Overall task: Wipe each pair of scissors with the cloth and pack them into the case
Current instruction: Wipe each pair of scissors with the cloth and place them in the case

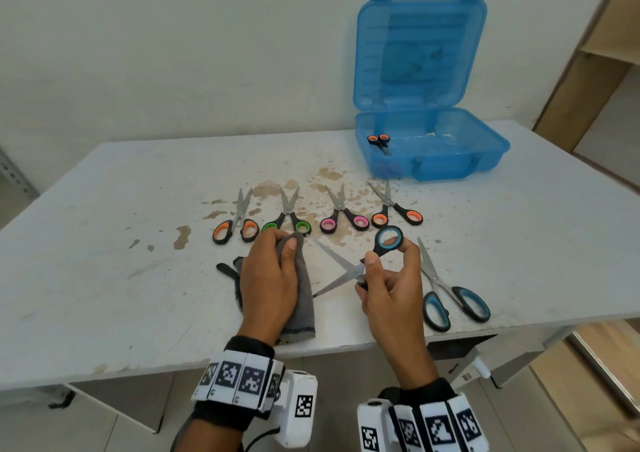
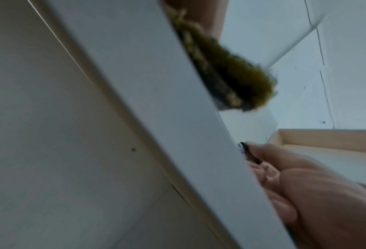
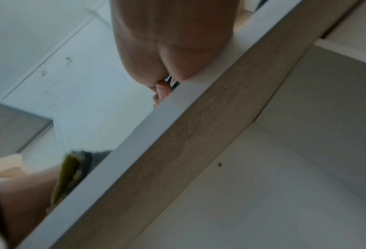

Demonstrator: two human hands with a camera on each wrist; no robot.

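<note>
My right hand (image 1: 384, 271) grips a pair of blue-handled scissors (image 1: 349, 271) by the handles, blades spread wide and pointing left, just above the table. My left hand (image 1: 273, 275) holds a grey cloth (image 1: 301, 299) that hangs down to the table's front edge, a little left of the blades. A second blue pair (image 1: 446, 292) lies at the right. Several scissors lie in a row behind: orange (image 1: 239, 223), green (image 1: 289, 217), pink (image 1: 344, 214), orange (image 1: 394, 209). The open blue case (image 1: 485, 153) at the back right holds one orange pair (image 1: 380, 142). The wrist views show the cloth (image 2: 227, 70) and table edge from below.
The white table (image 1: 121, 209) has brown stains around the scissor row. A dark strip (image 1: 227, 269) lies left of my left hand. A wooden shelf unit (image 1: 602, 53) stands at the right. The case lid (image 1: 419, 53) stands upright against the wall.
</note>
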